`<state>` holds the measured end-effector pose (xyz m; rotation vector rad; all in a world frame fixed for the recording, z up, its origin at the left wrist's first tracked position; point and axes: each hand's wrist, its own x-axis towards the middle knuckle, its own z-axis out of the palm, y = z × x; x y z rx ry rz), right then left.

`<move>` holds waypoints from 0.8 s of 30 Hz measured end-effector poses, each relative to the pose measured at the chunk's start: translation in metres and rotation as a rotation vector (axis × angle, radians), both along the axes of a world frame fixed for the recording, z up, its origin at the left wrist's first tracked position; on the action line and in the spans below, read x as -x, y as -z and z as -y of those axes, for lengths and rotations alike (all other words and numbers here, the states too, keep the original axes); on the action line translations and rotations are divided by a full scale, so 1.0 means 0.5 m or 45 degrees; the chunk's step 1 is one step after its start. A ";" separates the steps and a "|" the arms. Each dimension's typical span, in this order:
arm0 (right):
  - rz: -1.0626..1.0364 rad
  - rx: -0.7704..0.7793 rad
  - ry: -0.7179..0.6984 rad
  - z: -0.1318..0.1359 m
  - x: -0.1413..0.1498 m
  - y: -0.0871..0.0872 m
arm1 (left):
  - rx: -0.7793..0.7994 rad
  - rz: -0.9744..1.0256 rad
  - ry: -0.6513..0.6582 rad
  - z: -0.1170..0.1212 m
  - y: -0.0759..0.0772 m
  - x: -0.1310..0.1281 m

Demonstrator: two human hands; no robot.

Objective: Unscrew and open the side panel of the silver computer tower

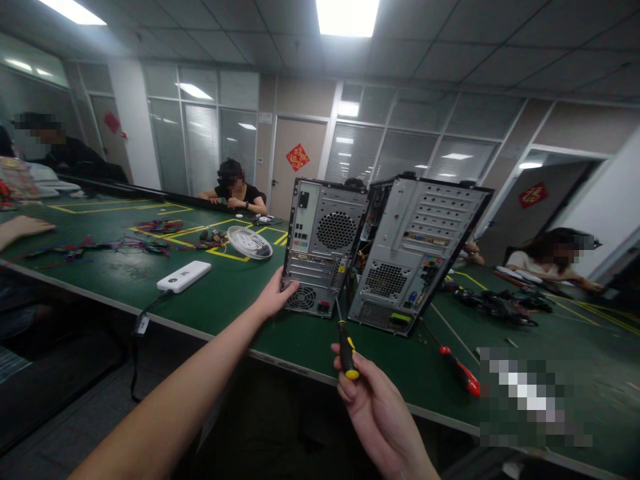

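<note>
Two computer cases stand upright side by side on the green table, their rear panels towards me. My left hand [273, 295] grips the lower left edge of the left computer case [306, 261], thumb on the back panel and the other fingers hidden behind the side. In my right hand [377, 408] is a screwdriver [346, 348] with a black and yellow handle. Its shaft points up to the lower right edge of that case; whether the tip meets a screw I cannot tell. Close on the right stands the second computer case [390, 230], a little tilted in view.
A red and black screwdriver [459, 371] lies on the table [220, 313] at right, with black cables [493, 300] behind it. Leftward are a white power bank [184, 275] with a cord, an oval white perforated part [250, 242] and coloured wires [105, 247]. Several people sit around.
</note>
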<state>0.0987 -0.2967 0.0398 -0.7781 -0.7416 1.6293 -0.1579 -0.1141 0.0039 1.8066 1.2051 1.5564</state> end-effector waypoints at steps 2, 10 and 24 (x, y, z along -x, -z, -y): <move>-0.003 0.001 0.001 -0.001 0.000 0.001 | -0.001 0.000 -0.002 0.000 0.000 0.000; 0.013 -0.025 -0.018 0.000 -0.005 0.001 | 0.007 -0.016 -0.004 0.007 -0.004 0.000; 0.485 -0.245 -0.186 0.025 -0.129 -0.070 | -0.381 -0.049 -0.706 0.107 -0.044 -0.023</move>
